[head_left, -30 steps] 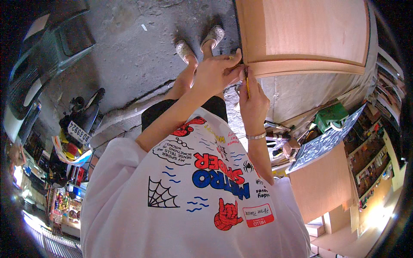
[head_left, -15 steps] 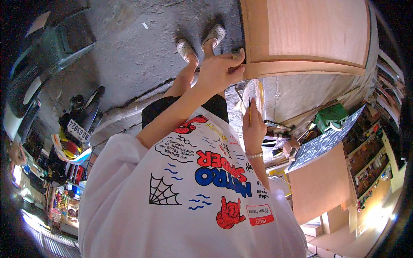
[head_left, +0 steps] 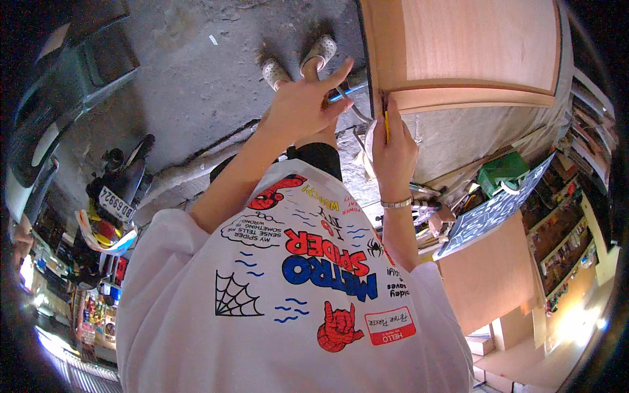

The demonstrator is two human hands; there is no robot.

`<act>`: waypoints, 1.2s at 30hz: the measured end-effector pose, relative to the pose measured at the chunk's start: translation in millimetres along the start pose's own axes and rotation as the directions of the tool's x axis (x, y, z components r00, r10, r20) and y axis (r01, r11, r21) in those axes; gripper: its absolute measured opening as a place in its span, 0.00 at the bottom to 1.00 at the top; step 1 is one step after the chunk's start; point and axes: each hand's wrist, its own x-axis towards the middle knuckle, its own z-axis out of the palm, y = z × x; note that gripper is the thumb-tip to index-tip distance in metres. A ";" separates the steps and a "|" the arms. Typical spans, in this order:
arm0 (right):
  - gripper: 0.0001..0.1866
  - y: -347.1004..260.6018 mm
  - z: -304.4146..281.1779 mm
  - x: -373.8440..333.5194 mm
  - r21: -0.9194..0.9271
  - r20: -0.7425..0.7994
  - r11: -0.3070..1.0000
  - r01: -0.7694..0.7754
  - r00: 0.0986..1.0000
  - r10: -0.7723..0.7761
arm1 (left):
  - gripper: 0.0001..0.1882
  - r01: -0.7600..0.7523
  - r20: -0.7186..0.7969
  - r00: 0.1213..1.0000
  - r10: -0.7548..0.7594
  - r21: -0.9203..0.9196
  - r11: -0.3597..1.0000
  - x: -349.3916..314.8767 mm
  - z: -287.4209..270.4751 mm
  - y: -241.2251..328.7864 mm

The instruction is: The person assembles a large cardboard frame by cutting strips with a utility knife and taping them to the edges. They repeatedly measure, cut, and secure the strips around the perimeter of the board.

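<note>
Gripping a yellow tool (head_left: 386,124) at a wooden panel (head_left: 475,49) is the right hand (head_left: 394,155), left hand (head_left: 303,106) spread, green box (head_left: 499,169) indistinct inside.

A slim yellow tool (head_left: 387,126) points at the near left corner of a framed light-brown panel (head_left: 478,49).

floor: grey concrete (head_left: 190,82) | on it: white scrap (head_left: 213,40), pale clogs (head_left: 320,54)

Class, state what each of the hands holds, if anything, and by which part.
The right hand holds a slim yellow-and-dark tool by its yellow part. Whether the left hand holds anything cannot be told.
</note>
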 end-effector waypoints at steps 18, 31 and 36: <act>0.28 3.4 5.2 0.8 -0.040 -0.025 0.997 0.073 0.997 -0.074 | 0.35 -0.100 0.001 0.995 0.102 0.208 0.973 22.9 -2.7 17.5; 0.30 8.4 2.0 -8.2 -0.064 0.049 0.997 0.044 0.998 -0.041 | 0.34 -0.067 0.020 0.998 0.065 0.210 0.975 25.3 0.6 16.7; 0.29 36.8 -7.8 -74.1 -0.075 0.010 0.997 -0.011 1.000 0.012 | 0.33 -0.041 0.052 0.998 0.029 0.244 0.969 23.8 -11.2 20.3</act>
